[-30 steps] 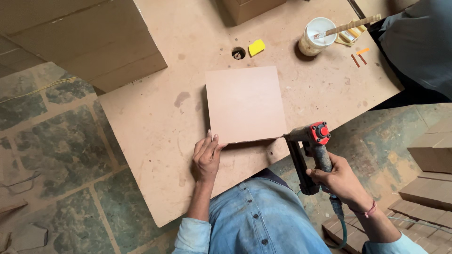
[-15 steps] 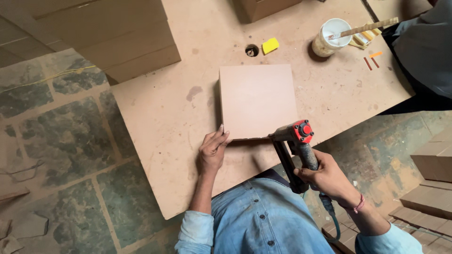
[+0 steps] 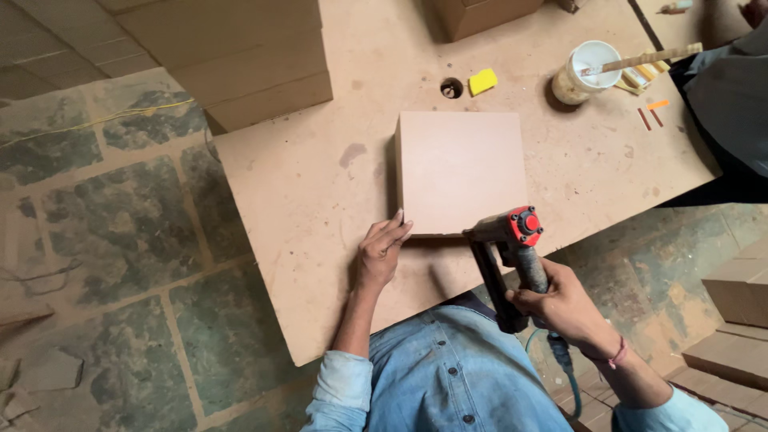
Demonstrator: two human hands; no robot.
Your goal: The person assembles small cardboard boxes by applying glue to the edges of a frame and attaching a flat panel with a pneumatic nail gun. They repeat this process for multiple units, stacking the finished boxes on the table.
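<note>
The square board box (image 3: 462, 171) lies on the tabletop (image 3: 304, 200), just ahead of my fingers. My left hand (image 3: 379, 254) still presses its near corner, fingers spread; my right hand (image 3: 560, 302), wrapped around the nail gun (image 3: 506, 260), has brought its nose up to the near edge.

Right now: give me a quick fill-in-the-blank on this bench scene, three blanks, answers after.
1. The right hand grips a nail gun with a ____ cap.
2. The left hand touches the square board's near-____ corner.
3. The small block beside the hole is ____.
Answers: red; left; yellow
</note>
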